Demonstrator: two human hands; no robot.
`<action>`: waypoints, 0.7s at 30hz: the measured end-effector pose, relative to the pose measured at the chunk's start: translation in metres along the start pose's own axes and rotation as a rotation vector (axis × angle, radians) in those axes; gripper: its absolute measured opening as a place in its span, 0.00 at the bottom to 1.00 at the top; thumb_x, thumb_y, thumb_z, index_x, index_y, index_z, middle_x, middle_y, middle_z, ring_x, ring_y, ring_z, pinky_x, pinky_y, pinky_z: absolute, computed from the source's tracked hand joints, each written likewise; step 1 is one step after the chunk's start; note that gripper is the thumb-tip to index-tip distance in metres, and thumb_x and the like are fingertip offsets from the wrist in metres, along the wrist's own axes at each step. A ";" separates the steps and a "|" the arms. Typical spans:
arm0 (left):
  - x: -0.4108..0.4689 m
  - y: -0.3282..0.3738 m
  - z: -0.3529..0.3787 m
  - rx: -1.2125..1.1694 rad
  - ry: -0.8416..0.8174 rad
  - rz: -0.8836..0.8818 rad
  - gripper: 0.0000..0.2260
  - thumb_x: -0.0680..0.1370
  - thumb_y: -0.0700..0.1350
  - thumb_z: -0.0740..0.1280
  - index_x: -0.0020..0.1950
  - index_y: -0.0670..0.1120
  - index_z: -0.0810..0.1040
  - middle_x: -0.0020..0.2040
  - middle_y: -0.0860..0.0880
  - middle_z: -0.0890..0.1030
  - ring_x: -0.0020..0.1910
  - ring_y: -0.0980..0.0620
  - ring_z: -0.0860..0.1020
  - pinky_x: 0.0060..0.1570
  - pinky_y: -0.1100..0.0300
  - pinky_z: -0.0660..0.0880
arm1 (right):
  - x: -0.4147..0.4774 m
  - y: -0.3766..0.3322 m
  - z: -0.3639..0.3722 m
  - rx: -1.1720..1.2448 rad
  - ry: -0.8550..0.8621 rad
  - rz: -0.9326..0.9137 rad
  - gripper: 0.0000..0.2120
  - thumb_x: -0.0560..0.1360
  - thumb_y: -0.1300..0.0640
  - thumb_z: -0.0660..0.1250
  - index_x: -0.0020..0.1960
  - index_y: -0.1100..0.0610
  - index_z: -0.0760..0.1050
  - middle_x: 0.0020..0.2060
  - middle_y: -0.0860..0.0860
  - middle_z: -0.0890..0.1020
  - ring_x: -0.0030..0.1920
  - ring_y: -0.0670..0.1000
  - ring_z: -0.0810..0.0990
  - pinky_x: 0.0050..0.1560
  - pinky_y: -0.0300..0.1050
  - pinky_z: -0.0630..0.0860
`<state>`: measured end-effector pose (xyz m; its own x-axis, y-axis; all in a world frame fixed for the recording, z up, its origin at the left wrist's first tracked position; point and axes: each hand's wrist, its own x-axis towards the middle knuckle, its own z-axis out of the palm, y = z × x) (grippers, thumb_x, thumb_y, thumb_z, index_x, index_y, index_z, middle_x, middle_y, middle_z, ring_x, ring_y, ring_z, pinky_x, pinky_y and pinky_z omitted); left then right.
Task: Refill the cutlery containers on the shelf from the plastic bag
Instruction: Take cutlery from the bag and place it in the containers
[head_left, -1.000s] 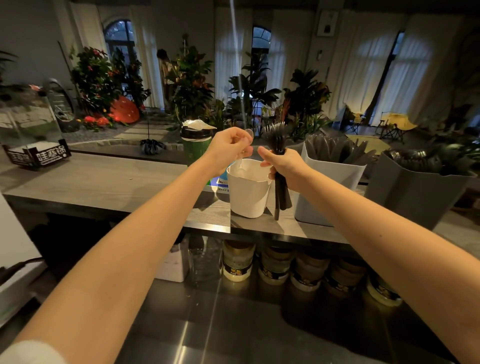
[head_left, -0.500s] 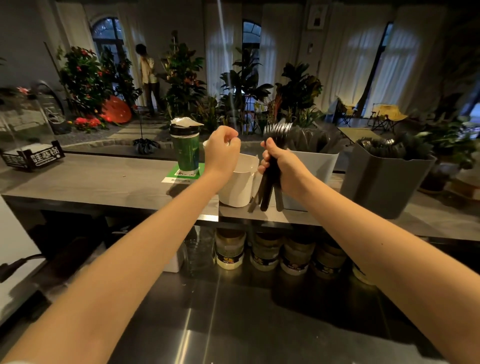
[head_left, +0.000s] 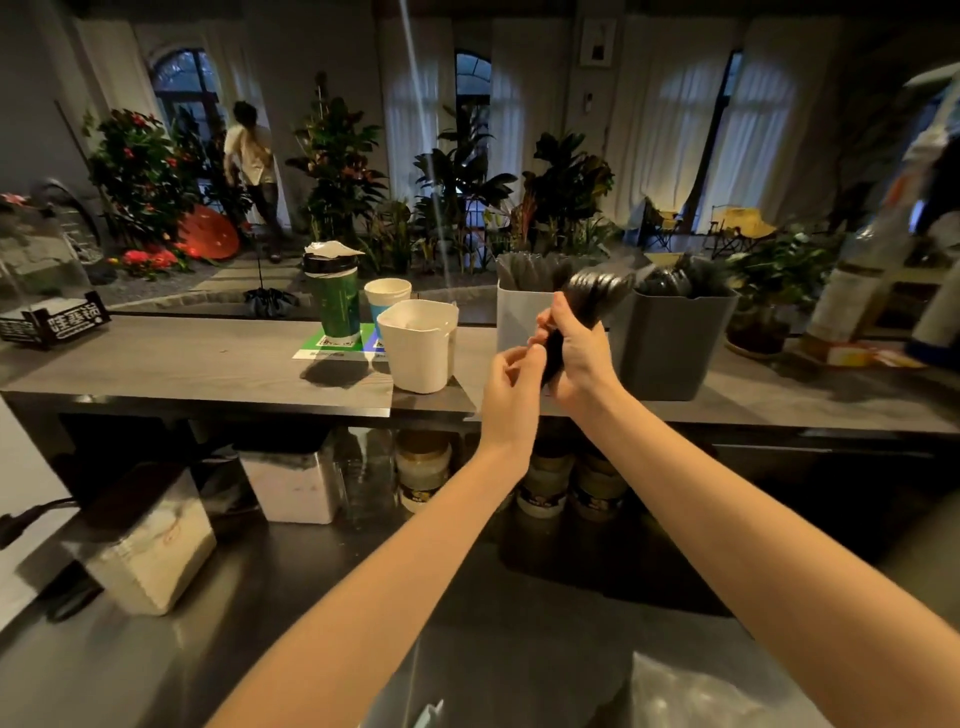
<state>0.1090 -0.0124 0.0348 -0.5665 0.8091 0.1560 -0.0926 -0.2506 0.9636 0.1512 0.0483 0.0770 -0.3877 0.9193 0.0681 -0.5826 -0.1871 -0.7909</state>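
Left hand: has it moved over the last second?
Yes. The left hand went from above the white container rightward to the black cutlery bundle that the right hand holds.

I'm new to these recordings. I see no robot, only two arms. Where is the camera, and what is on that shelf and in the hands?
There is no machine: a person works with bare hands, and the single camera sits on their head, looking forward and down, so the arms enter from below. The right hand grips a bundle of black cutlery, rounded ends up; the left hand seems to pinch its handle end. On the grey shelf stand a white container, a light grey container and a dark grey container, both grey ones holding black cutlery, plus a green cup and a paper cup. The plastic bag lies at the lower right.
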 end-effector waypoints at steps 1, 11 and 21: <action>-0.006 0.001 0.005 0.112 0.000 0.036 0.13 0.80 0.54 0.59 0.58 0.46 0.71 0.49 0.51 0.78 0.47 0.55 0.78 0.45 0.62 0.78 | -0.004 -0.004 -0.006 0.036 -0.001 0.030 0.07 0.79 0.58 0.62 0.42 0.58 0.72 0.26 0.48 0.75 0.25 0.44 0.72 0.31 0.38 0.72; -0.048 0.007 0.038 0.282 -0.283 -0.148 0.19 0.81 0.56 0.56 0.37 0.45 0.69 0.28 0.49 0.66 0.21 0.56 0.62 0.21 0.64 0.58 | -0.046 -0.055 -0.063 0.028 -0.211 0.233 0.07 0.80 0.57 0.59 0.46 0.57 0.72 0.34 0.51 0.74 0.34 0.47 0.73 0.39 0.39 0.73; -0.065 0.010 0.078 0.519 -0.494 -0.164 0.25 0.80 0.62 0.47 0.45 0.46 0.75 0.39 0.47 0.80 0.37 0.53 0.78 0.39 0.61 0.76 | -0.070 -0.087 -0.115 -0.202 -0.236 0.071 0.08 0.82 0.60 0.54 0.46 0.58 0.69 0.32 0.50 0.71 0.32 0.46 0.70 0.40 0.40 0.70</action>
<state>0.2089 -0.0256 0.0515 -0.1325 0.9905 -0.0373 0.3249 0.0790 0.9424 0.3110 0.0405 0.0706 -0.5915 0.7959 0.1290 -0.4039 -0.1540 -0.9017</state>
